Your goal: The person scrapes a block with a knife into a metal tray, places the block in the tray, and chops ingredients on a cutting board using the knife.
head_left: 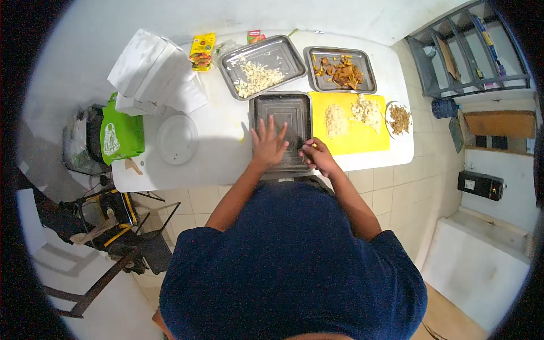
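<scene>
A dark, rectangular metal tray [290, 106] lies in front of me near the table's front edge. Across its inside, my left hand [270, 143] is spread with the fingers apart. At the tray's right side my right hand [319, 157] is closed in a pinch; what it holds, if anything, is too small to make out. Right of the tray, a yellow cutting board [351, 144] bears a pale chopped heap [337, 120] and a whitish heap of larger pieces [366, 111]. Beside the board stands a white plate [391, 129] of brown bits [400, 118].
Behind are a metal tray [294, 51] of pale shreds and another tray [371, 71] of browned pieces. Left stand white boxes [144, 68], a clear round lid [177, 140] and a green bag [122, 133]. A yellow packet [202, 52] lies at the back.
</scene>
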Available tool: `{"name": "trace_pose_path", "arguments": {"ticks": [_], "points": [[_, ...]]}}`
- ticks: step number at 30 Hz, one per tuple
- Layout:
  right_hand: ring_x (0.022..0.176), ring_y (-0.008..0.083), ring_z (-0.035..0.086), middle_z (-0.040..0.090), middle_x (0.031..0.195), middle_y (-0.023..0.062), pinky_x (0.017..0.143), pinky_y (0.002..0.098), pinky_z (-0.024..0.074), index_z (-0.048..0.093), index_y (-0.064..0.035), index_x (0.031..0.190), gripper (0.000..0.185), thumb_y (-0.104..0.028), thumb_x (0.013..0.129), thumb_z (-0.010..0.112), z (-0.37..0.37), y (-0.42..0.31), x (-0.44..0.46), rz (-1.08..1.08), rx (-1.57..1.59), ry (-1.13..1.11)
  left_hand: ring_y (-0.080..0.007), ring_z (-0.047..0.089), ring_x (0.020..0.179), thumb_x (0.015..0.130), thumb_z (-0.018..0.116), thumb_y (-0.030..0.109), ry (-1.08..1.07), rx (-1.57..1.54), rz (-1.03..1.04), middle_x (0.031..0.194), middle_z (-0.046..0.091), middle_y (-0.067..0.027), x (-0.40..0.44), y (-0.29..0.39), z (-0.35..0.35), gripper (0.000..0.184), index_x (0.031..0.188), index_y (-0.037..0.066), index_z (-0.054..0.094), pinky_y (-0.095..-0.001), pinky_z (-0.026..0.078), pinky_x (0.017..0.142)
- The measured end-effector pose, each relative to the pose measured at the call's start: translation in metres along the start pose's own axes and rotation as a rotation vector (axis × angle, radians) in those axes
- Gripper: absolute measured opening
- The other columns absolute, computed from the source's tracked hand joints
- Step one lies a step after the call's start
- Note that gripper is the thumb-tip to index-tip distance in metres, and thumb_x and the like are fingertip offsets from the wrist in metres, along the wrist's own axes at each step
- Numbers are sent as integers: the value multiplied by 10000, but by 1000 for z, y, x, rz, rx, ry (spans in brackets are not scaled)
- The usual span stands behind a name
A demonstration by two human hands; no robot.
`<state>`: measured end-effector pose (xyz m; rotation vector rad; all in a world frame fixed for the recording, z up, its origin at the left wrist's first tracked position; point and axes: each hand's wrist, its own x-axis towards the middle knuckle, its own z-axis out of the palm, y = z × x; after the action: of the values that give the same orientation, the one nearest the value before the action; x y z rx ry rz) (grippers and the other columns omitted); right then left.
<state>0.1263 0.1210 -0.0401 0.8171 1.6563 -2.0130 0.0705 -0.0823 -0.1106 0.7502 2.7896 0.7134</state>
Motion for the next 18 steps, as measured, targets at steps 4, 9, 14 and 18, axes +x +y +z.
{"name": "trace_pose_path", "arguments": {"ticks": [4,9,14,18], "points": [[557,118,503,631,881,106,393,248,373,444,-57,1110,190,-142,985,560,1,2,-3,7,-111,6,-510,-31,1473,1012,299,547,-27,6,-2,1642,-39,-186,0,4,-1,616,1573,316,190,-755,-5,1080],[538,109,477,628,877,103,394,260,377,421,-60,1126,218,-162,994,561,4,0,-2,28,-33,24,-506,-75,1472,1031,284,508,-65,-16,5,1642,-58,-179,1,3,-1,614,1586,286,143,-749,-44,1079],[562,109,489,631,887,108,405,262,383,426,-60,1118,213,-150,990,570,2,-4,-4,54,67,-146,-508,-32,1473,1020,283,529,-64,1,23,1639,-47,-192,3,3,2,652,1583,226,158,-755,-17,1079],[557,107,509,632,839,100,409,254,378,445,-49,1124,261,-138,956,623,4,17,9,-120,-89,39,-501,-21,1477,1019,284,532,-80,31,22,1640,-50,-190,5,7,-4,668,1584,203,150,-752,-6,1084]]}}
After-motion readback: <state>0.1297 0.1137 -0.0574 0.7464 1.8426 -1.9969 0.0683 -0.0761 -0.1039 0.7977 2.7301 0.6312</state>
